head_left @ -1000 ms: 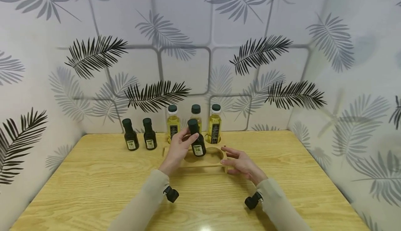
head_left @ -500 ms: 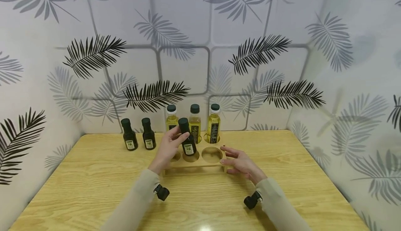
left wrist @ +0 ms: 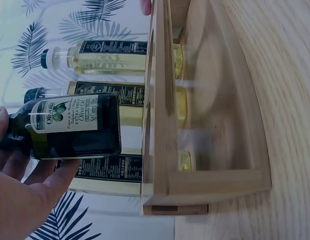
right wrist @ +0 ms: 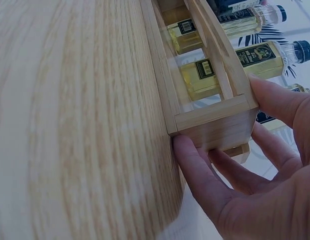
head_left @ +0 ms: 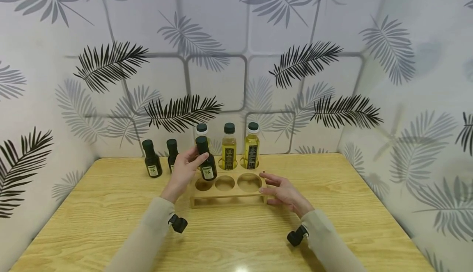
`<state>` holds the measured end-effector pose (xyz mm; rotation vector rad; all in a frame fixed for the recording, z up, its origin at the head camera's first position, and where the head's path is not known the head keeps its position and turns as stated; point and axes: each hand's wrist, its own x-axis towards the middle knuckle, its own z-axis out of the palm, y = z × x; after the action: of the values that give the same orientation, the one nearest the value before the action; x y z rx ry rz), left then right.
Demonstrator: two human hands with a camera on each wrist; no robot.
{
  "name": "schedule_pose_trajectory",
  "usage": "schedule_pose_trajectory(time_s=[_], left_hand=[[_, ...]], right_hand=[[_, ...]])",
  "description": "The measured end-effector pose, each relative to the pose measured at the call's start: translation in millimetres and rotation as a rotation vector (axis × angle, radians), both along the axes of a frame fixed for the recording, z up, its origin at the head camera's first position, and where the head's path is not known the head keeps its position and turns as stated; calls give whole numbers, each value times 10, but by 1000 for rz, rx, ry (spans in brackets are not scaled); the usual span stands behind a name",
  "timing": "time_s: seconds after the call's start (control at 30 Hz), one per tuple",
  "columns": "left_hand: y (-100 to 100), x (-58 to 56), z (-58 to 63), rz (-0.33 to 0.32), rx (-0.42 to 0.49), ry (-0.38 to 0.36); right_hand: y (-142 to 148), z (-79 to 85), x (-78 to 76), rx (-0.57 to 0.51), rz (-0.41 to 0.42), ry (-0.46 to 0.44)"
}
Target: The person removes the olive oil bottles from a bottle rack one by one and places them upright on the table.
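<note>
My left hand (head_left: 182, 173) grips a small dark olive oil bottle (head_left: 208, 167) by its neck and shoulder, tilted slightly, just over the front-left hole of a wooden bottle rack (head_left: 236, 192). In the left wrist view the bottle's pale label (left wrist: 65, 114) faces the camera and its cap end is hidden by the fingers. My right hand (head_left: 286, 194) holds the rack's right end, thumb at the upper edge and fingers against the side panel (right wrist: 220, 125). Three clear bottles of yellow oil, such as the middle bottle (head_left: 229, 151), stand in the rack's back row; the left one is partly hidden.
Two more dark bottles stand left of the rack on the wooden table (head_left: 111, 214): the outer bottle (head_left: 153, 163) and an inner bottle (head_left: 172, 151) partly behind my left hand. A leaf-patterned wall (head_left: 218, 83) rises directly behind the table.
My left hand has carried the dark bottle leftward across the rack's front row, from near the middle hole to the left one. The right hand stays at the rack's right end.
</note>
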<state>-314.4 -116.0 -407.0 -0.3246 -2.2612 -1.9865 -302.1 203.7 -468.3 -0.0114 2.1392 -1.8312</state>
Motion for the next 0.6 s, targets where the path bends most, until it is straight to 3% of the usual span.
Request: schedule_pose_trajectory(time_s=[0.27, 0.6], left_hand=[[-125, -24, -19, 32, -45, 11], [-378, -15, 11, 16, -116, 2]], right_hand=[[1, 17, 9, 6, 9, 2], [-4, 11, -5, 3, -4, 3]])
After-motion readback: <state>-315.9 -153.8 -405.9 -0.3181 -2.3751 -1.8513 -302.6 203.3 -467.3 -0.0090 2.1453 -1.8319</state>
